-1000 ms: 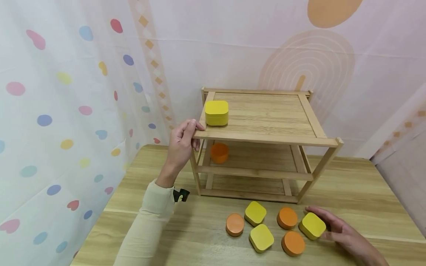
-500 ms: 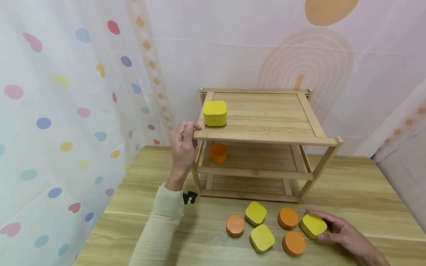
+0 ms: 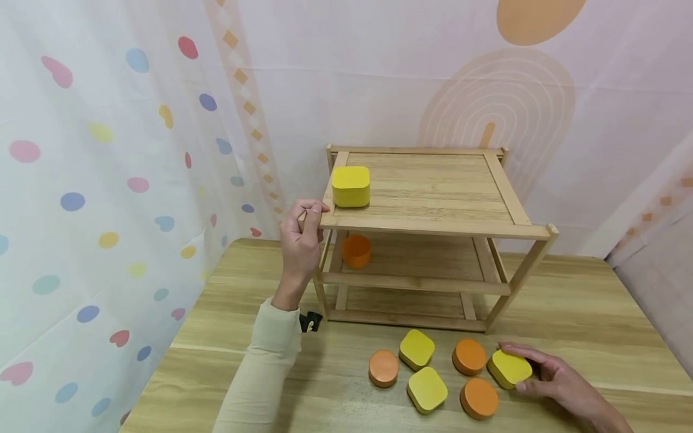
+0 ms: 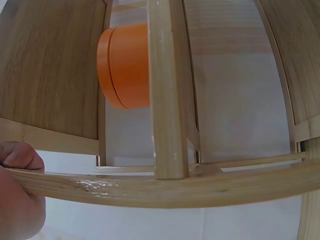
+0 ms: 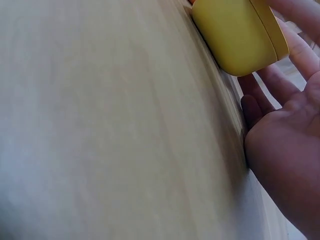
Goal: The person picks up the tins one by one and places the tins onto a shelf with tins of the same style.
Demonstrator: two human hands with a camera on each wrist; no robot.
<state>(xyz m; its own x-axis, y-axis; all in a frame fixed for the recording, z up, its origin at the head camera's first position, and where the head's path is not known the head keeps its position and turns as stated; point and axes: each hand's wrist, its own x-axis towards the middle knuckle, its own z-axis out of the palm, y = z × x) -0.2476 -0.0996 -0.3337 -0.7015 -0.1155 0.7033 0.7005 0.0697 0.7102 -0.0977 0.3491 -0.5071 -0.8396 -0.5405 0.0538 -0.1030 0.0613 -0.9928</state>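
My left hand [image 3: 300,246] grips the front left corner of a wooden shelf rack [image 3: 433,186]; in the left wrist view its fingers wrap the rack's bar [image 4: 100,187]. At the lower right my right hand [image 3: 565,385] holds a yellow rounded-square box [image 3: 509,368] between thumb and fingers, on the table. The right wrist view has this lidded box [image 5: 237,37] close up. Another yellow box [image 3: 351,187] stands on the rack's top board, near the left hand. Below it, an orange round container [image 3: 356,251] sits at the left of the middle board.
In front of the rack lie two more yellow boxes [image 3: 417,349] and several round orange containers [image 3: 468,356], one of them paler [image 3: 383,368]. They stand on a wood-grain table [image 3: 243,337]. Patterned curtains [image 3: 352,90] hang behind and to the left.
My right thumb has come in against the near side of the yellow box. The left wrist and forearm have shifted right, while that hand stays at the rack's corner.
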